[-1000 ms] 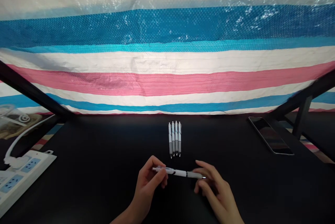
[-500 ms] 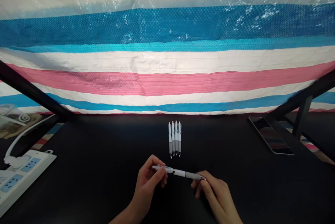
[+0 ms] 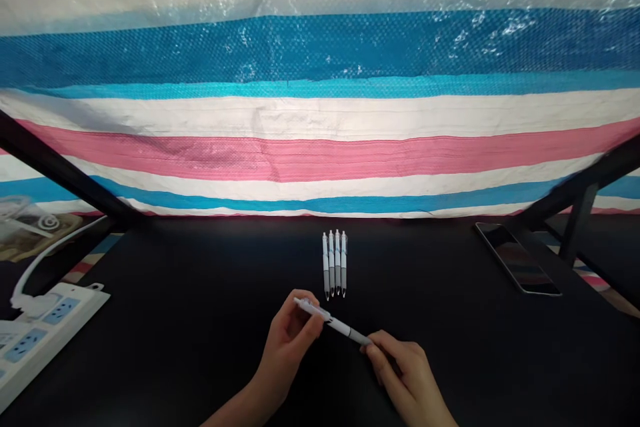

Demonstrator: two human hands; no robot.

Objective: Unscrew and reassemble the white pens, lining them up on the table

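Four pens (image 3: 337, 266) and a phone (image 3: 519, 259) lie beyond the held pen (image 3: 340, 327).

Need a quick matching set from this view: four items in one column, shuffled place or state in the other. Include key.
Column 1
1. Held click pen
2. Four click pens
3. Smartphone
4. Power strip

Column 2
A. Lying on the right side of the black table, screen dark
B. At the far left of the view, with a white plug in it
C. Slanting between the left hand and the right hand
D. Side by side in a row, tips toward the person

Pairs: 1-C, 2-D, 3-A, 4-B
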